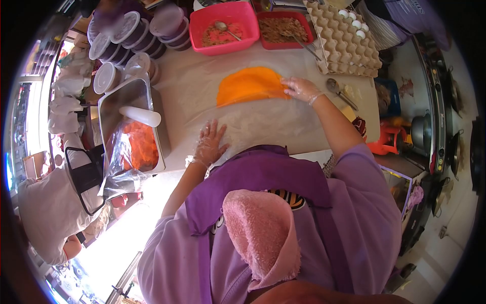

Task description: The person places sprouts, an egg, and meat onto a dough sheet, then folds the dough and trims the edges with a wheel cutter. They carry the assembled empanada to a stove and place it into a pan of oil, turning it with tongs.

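Pinching the orange dough sheet (pixel 249 85) at its right edge, my right hand (pixel 301 90) grips it with gloved fingers closed on the fold; the sheet lies toward the far middle of the white table (pixel 283 126). My left hand (pixel 211 144) rests flat, fingers spread, near the table's near edge. Beyond the sheet sit a pink tub (pixel 223 28), a red tray (pixel 284 29) and an egg carton (pixel 344 40).

Left hand (pixel 211 143): gloved, flat, fingers spread, pointing to 12 o'clock.
Right hand (pixel 300 89): gloved, arm stretched toward 11 o'clock, fingers bent and pressing down.
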Available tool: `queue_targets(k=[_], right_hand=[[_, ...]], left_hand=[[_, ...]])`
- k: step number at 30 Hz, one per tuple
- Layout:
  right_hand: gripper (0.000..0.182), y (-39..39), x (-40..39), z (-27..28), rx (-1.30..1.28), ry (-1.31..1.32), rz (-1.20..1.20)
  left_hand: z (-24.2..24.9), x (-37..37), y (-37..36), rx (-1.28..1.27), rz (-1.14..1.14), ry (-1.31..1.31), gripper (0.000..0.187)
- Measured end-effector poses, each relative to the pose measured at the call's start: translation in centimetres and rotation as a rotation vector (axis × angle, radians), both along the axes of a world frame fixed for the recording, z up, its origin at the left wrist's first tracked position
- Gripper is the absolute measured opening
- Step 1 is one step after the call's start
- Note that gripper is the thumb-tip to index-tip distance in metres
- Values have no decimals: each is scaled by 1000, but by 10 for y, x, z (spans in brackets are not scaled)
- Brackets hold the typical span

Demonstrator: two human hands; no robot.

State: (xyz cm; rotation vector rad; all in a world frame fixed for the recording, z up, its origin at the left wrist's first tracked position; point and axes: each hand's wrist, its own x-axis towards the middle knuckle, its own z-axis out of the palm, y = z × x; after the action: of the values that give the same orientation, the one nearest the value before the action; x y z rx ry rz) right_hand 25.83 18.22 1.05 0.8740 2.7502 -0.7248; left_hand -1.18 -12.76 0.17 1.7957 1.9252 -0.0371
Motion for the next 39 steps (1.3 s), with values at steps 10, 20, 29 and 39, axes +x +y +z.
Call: queue_targets(k=[10,20,29,39], right_hand=[[34,15,-6,-17,-313,206,-258],[31,-33,-19,-15,177,477,-351],[71,-58,-44,-16,-28,299,21],[71,-48,-37,-6,-289,247,-49]], left_hand=[[-1,-2,-3,28,-2,-16,67],[11,-9,-19,-23,-107,69,72],[33,18,39,209,-156,-98,73],[-24,38,16,113,-381,-204,67]])
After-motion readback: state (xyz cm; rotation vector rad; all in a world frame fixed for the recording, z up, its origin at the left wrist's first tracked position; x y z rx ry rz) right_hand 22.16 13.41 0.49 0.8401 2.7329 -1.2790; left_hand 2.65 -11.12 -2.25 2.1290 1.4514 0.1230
